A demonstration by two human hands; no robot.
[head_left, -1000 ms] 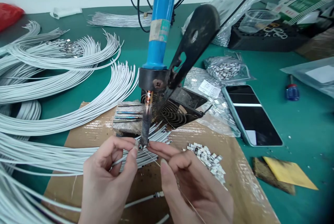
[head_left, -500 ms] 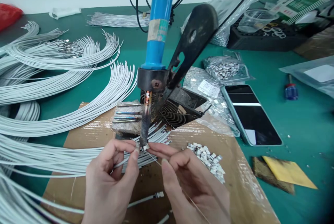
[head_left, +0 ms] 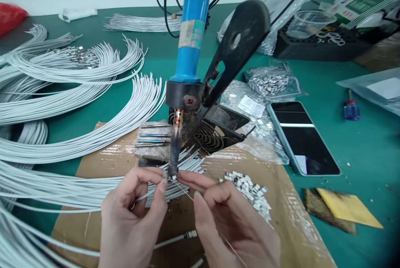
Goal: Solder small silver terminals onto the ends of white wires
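Observation:
A blue-handled soldering iron [head_left: 191, 51], clamped upright in a black bracket, points its dark tip [head_left: 173, 162] down between my hands. My left hand [head_left: 133, 214] is closed, thumb and forefinger pinching a white cable [head_left: 142, 197] near its end, just left of the tip. A small white connector [head_left: 174, 177] sits right under the tip, partly hidden by it. My right hand [head_left: 237, 222] is closed around a thin solder wire [head_left: 185, 191], which runs up to the tip. Its forefinger reaches to the connector's right side.
Bundles of white cables [head_left: 78, 145] fill the left side. Loose small connectors [head_left: 250, 189] lie on the brown cardboard [head_left: 281, 218]. To the right are a phone [head_left: 308, 143], yellow sponge [head_left: 350, 207] and screwdriver [head_left: 351, 109]. A small fan [head_left: 211, 135] stands behind the iron.
The view has shifted slightly. Both hands stay at the iron's tip, with the cable end and solder wire held there; the connector looks slightly turned under the tip.

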